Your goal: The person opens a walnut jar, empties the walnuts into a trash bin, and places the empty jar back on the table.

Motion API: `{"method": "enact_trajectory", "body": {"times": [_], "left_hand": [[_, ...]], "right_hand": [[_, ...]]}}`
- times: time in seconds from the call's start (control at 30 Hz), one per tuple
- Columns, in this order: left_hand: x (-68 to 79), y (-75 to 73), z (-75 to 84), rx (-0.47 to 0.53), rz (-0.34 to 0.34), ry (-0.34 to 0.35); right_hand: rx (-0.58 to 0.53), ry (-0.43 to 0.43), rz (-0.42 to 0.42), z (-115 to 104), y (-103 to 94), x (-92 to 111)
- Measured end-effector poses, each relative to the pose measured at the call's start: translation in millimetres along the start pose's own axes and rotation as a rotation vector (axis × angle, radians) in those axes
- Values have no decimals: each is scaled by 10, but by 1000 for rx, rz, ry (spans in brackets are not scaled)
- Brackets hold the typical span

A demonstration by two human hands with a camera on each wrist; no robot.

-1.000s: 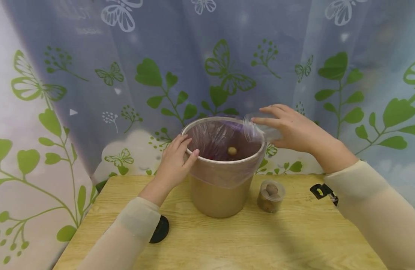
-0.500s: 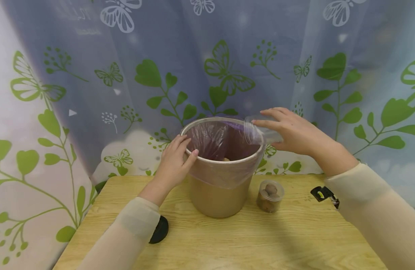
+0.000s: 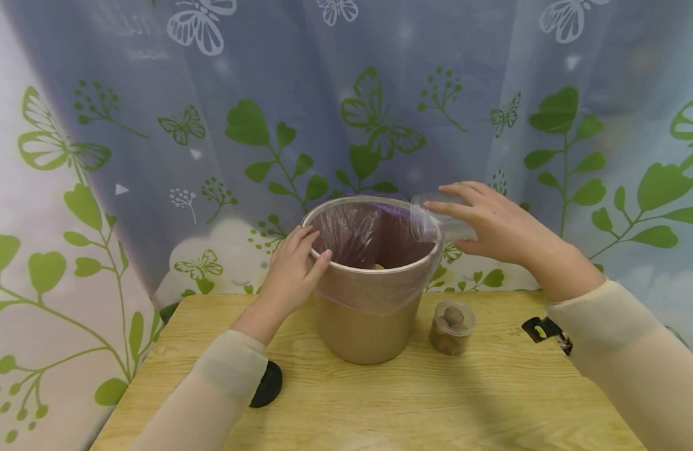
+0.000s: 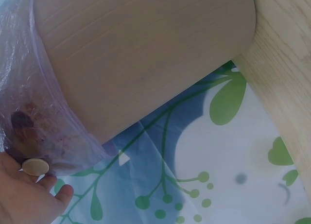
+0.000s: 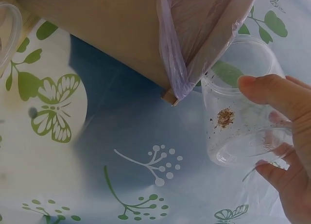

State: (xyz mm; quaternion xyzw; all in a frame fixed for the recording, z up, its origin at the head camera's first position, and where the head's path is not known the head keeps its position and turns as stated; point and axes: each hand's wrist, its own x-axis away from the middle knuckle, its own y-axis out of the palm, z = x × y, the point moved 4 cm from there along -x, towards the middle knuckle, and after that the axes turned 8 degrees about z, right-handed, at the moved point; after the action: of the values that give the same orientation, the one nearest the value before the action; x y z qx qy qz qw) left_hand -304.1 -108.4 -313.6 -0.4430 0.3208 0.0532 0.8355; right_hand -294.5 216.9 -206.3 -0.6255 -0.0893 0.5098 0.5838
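Observation:
A tan trash can (image 3: 369, 332) lined with a thin purple plastic bag (image 3: 352, 235) stands upright on the table. My left hand (image 3: 292, 266) holds its rim at the left, fingertips over the edge. At the right rim, my right hand (image 3: 487, 219) grips a clear plastic jar (image 5: 243, 102) between thumb and fingers. The jar lies tilted sideways, its mouth over the can's opening. Brown crumbs (image 5: 225, 117) cling inside the jar. Just behind the front rim, a small tan piece (image 3: 378, 267) shows inside the can; most of it is hidden.
To the right of the can stands a second clear jar (image 3: 452, 327) with brown round nut-like things in it. A black round lid (image 3: 267, 384) lies by my left forearm. A black clip-like thing (image 3: 541, 329) shows beside my right sleeve. A patterned curtain (image 3: 301, 75) hangs behind the table.
A tan round thing visible inside the can's opening has dropped down, mostly out of sight behind the front rim. My right hand and jar have shifted very slightly right; the left hand stays put.

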Motion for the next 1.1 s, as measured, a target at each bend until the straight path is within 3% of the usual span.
{"method": "enact_trajectory", "body": {"times": [0.5, 1.1], "left_hand": [[-16, -12, 3, 1, 9, 9], [4, 14, -8, 10, 11, 8]], "right_hand": [[4, -40, 26, 4, -6, 2], [7, -21, 29, -21, -27, 50]]}}
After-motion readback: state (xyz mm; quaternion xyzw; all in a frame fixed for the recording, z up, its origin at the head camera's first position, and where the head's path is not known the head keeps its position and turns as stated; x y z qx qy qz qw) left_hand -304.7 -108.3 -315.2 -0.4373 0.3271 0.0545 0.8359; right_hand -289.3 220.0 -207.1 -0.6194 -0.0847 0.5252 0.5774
